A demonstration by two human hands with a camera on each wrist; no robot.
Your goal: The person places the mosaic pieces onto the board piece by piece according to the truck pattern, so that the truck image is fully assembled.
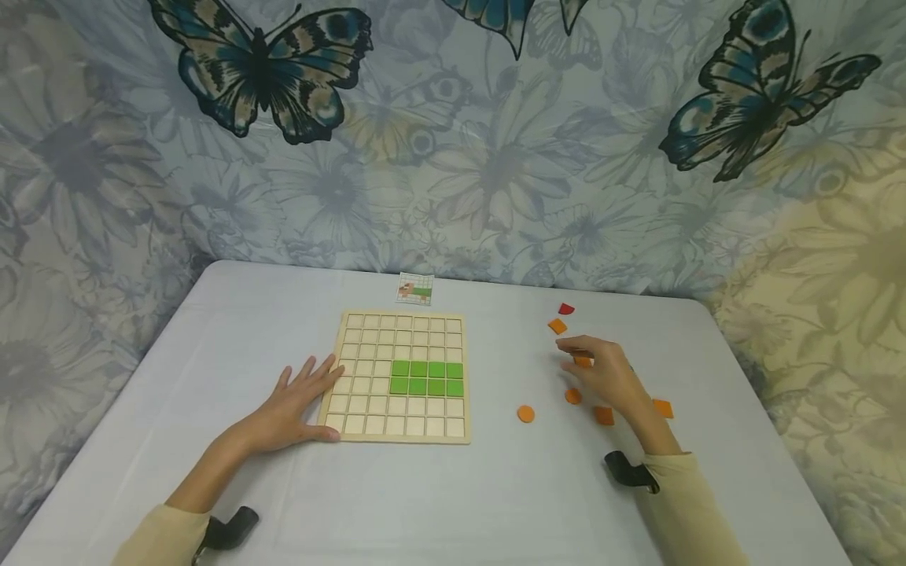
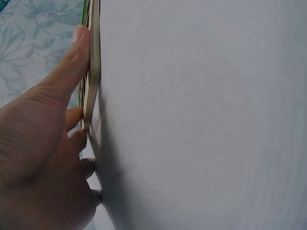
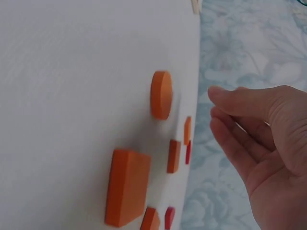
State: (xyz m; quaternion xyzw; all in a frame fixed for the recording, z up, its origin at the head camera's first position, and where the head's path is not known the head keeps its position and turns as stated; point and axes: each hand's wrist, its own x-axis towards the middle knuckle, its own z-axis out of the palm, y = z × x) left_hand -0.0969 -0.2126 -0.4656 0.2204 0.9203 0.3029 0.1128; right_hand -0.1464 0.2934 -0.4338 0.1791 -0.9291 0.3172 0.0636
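On the left edge of a light wooden grid board (image 1: 396,441) rests my left hand (image 1: 286,409), its fingers spread and straight. In the left wrist view the thumb (image 2: 67,72) lies along the board's side. Two rows of green squares (image 1: 418,369) fill cells at the board's right. To the right, my right hand (image 1: 609,377) hovers over loose orange pieces, fingers gently bent. The right wrist view shows nothing between its thumb and fingers. An orange piece (image 1: 583,362) lies beneath the fingers, partly hidden. Near it are an orange disc (image 1: 572,396) and an orange square (image 1: 603,416).
Another orange disc (image 1: 525,413) lies between board and right hand. Farther back are an orange square (image 1: 557,326) and a red rounded piece (image 1: 566,309). One orange square (image 1: 662,408) sits right of the wrist. A small pattern card (image 1: 414,289) lies behind the board.
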